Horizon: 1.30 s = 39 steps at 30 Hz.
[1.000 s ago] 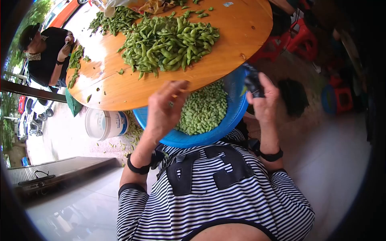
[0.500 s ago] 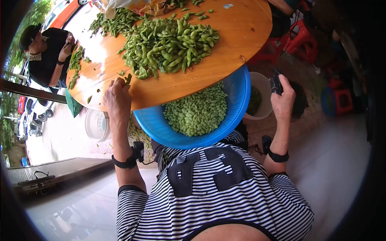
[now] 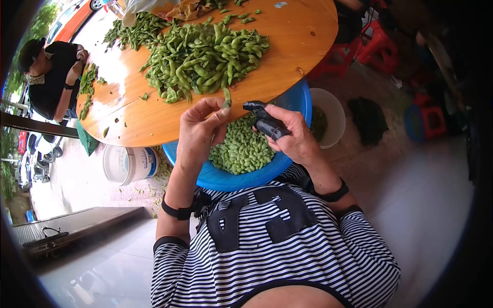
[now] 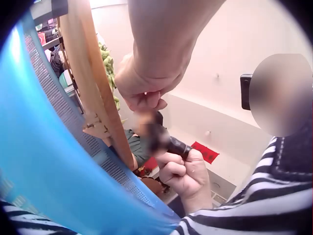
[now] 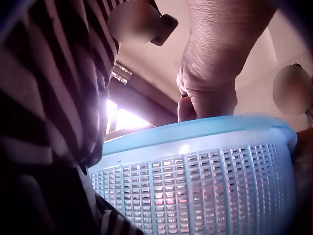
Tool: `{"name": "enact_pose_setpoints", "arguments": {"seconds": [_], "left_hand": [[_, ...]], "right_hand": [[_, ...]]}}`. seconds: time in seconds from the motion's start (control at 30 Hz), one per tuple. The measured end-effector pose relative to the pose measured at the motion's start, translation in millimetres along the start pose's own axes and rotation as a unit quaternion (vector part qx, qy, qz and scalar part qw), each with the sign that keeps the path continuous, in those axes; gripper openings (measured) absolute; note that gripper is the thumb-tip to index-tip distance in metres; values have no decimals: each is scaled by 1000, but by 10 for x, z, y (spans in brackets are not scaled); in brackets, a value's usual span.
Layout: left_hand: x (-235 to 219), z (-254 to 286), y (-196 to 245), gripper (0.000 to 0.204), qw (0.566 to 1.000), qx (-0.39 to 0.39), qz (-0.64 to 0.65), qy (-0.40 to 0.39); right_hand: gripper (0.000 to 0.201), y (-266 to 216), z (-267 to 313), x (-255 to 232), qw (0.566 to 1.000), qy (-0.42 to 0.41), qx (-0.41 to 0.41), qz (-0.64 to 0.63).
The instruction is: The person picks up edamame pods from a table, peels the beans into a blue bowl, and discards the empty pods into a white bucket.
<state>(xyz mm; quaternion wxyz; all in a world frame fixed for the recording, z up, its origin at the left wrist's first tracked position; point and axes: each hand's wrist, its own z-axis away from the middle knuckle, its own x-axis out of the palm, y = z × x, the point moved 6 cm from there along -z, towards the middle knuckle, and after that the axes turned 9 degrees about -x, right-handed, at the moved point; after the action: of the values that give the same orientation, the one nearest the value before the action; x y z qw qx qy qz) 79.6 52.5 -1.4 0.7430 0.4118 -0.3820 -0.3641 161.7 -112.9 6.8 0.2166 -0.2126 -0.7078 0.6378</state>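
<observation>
In the head view my left hand (image 3: 197, 128) pinches a green soybean pod (image 3: 226, 97) between thumb and forefinger, above the table edge. My right hand (image 3: 298, 136) faces it closely, fingers curled at a black tube-like piece (image 3: 272, 127) that looks tape-wrapped; I cannot tell what it is. Under both hands sits a blue basin (image 3: 303, 102), with many shelled green beans (image 3: 242, 149) in it. A large heap of pods (image 3: 205, 61) lies on the wooden table. In the left wrist view the black piece (image 4: 178, 147) points towards the left hand.
The round wooden table (image 3: 287, 56) overhangs the basin's far side. White buckets (image 3: 123, 164) (image 3: 334, 115) stand to either side below. Red stools (image 3: 377, 49) are at the right. Another person (image 3: 54, 77) sits at the table's left.
My left hand reached left to the table, took a pod and came back over the basin. My right hand swung out to the right, then returned to meet it.
</observation>
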Motion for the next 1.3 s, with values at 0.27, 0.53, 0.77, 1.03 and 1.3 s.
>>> {"name": "enact_pose_setpoints", "arguments": {"seconds": [0.27,0.53,0.77,1.03,1.3], "left_hand": [[0,-16,181,33,960,182,-150,148],[-690,245,709,10,604,397,-540,431],[-954,374,601,10,946,236,-107,197],[202,137,-167,12,995,30,81,-41],[211,143,-205,14,998,55,15,-5]], "right_hand": [[40,91,37,-73,997,33,18,-71],[34,95,71,-109,997,22,18,-73],[32,108,74,-32,997,6,36,-65],[28,23,76,92,987,-23,45,-151],[27,49,81,136,978,-19,49,-202]]}}
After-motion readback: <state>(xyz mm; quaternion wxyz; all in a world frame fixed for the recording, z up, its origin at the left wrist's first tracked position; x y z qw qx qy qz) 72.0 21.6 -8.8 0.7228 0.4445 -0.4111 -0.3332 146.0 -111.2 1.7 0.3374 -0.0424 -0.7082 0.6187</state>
